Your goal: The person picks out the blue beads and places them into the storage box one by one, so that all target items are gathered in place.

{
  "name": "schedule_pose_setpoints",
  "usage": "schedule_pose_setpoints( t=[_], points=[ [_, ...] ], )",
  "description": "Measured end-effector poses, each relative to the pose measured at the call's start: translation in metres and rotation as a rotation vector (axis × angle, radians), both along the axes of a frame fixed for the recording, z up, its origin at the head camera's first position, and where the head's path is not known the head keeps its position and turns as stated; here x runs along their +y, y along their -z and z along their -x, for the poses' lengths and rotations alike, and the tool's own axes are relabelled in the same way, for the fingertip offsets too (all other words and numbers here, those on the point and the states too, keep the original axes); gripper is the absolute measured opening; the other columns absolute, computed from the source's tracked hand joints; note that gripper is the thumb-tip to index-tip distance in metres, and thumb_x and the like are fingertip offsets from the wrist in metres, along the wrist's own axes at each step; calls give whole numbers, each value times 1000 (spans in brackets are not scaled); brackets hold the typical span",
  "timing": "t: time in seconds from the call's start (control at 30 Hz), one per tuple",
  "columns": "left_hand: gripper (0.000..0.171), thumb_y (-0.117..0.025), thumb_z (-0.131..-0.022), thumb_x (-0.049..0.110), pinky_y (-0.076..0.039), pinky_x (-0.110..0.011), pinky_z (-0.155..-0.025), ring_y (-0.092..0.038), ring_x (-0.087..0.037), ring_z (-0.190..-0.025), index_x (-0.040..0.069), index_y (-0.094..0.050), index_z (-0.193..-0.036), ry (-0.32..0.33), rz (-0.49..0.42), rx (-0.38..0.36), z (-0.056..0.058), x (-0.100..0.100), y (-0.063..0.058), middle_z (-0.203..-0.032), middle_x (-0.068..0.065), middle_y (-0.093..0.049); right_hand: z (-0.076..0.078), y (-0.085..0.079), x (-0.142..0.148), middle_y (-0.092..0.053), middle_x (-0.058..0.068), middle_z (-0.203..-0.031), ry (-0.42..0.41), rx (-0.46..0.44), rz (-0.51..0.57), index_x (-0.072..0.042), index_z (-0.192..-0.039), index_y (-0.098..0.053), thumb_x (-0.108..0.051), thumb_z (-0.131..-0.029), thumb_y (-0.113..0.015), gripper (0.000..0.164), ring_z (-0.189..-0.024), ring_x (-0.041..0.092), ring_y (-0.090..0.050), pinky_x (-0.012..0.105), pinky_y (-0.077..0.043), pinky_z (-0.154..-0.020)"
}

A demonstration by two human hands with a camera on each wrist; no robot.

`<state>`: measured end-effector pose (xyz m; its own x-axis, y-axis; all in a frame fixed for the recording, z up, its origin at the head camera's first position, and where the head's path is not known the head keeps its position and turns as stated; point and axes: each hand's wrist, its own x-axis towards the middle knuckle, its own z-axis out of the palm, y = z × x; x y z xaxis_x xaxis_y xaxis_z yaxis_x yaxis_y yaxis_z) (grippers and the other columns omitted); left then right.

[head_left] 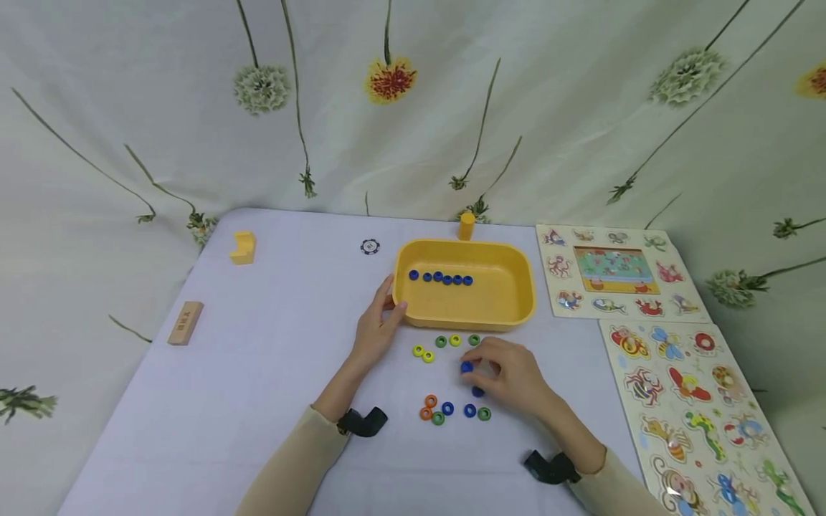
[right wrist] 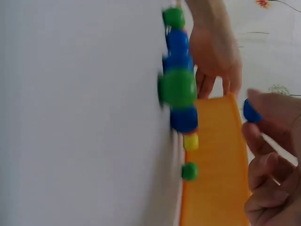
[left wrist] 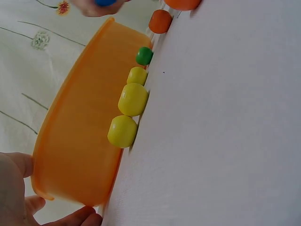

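My right hand [head_left: 510, 369] pinches a blue bead [head_left: 467, 367] between thumb and fingertips, raised off the table in front of a yellow tray [head_left: 464, 319]. In the right wrist view the same blue bead [right wrist: 251, 111] shows at the fingertips. My left hand [head_left: 377, 326] holds the tray at its left end, with fingers around the corner in the left wrist view. Several blue beads [head_left: 438, 276] lie in a row inside the tray. Outside it are yellow beads [head_left: 428, 356], green beads [head_left: 441, 341], orange beads [head_left: 426, 413] and more blue beads [head_left: 470, 410].
Two sticker-like picture boards [head_left: 616, 276] [head_left: 700, 408] lie along the right side. A yellow cylinder [head_left: 466, 226] stands behind the tray. Towards the left are a poker chip [head_left: 370, 246], a yellow notched block [head_left: 243, 248] and a wooden block [head_left: 185, 323]. A flowered cloth hangs behind.
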<state>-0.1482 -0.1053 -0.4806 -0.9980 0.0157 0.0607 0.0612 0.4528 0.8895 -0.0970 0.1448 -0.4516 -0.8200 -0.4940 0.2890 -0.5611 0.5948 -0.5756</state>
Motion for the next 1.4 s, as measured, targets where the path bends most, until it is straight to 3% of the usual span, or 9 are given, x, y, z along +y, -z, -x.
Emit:
schedule_pose_setpoints(
  t=[0.1, 0.2, 0.4, 0.57, 0.73, 0.87, 1.07, 1.4],
  points=[
    [58, -44, -90, 43, -39, -43, -89, -49, -17, -104, 35, -18, -140, -1, 3, 4, 1, -1, -1, -114, -5, -54, 25, -19, -2, -55, -10, -74, 44, 35, 42, -20, -91, -68, -27, -73, -72, 20, -55, 3, -37, 19, -31, -49],
    [58, -44, -90, 43, -39, -44, -89, -50, -18, -104, 34, -18, -140, -4, 5, 2, 0, -2, -2, -114, -5, -54, 55, -31, -9, -56, -8, -76, 119, 24, -3, -19, -92, -67, -26, -75, -71, 19, -58, 8, -41, 22, -34, -52],
    [59, -46, -89, 41, -39, -44, -89, -50, -20, -104, 31, -20, -141, -14, -4, -7, -1, 1, -2, -115, -7, -55, 106, -26, -33, -59, -3, -84, 173, -108, -233, -19, -96, -66, -30, -78, -67, 21, -73, 13, -50, 28, -41, -65],
    [59, -46, -89, 42, -39, -42, -89, -50, -18, -104, 32, -20, -141, 3, 13, -10, -3, 5, 0, -115, -6, -55, 121, -17, -45, -58, -3, -83, 159, -189, -316, -17, -95, -67, -26, -78, -67, 19, -75, 14, -50, 29, -41, -70],
    [58, -45, -90, 42, -39, -42, -88, -50, -18, -102, 33, -19, -140, 1, 6, 10, -2, 3, -2, -113, -5, -55, 126, -17, -57, -56, -2, -78, 135, -209, -386, -16, -96, -67, -25, -79, -66, 19, -72, 16, -48, 28, -38, -63],
    [58, -46, -90, 42, -40, -41, -86, -49, -17, -102, 35, -18, -140, -6, 21, -6, -1, 2, -3, -114, -5, -54, 126, -16, -58, -56, -3, -79, 145, -228, -404, -17, -98, -67, -25, -79, -66, 21, -72, 15, -49, 27, -39, -63],
    [58, -45, -89, 43, -40, -42, -85, -49, -18, -102, 35, -19, -140, -5, 8, -10, -2, 4, 0, -115, -6, -54, 109, -19, -38, -60, -3, -83, 196, -170, -198, -16, -101, -67, -25, -78, -67, 25, -72, 14, -49, 29, -40, -66],
    [58, -44, -89, 45, -40, -45, -86, -50, -18, -101, 33, -19, -141, -11, 10, 5, 0, 3, -1, -112, -5, -55, 35, -28, 18, -57, -6, -77, 185, -13, 149, -14, -99, -66, -23, -76, -70, 26, -56, 9, -41, 21, -34, -49]
  ],
)
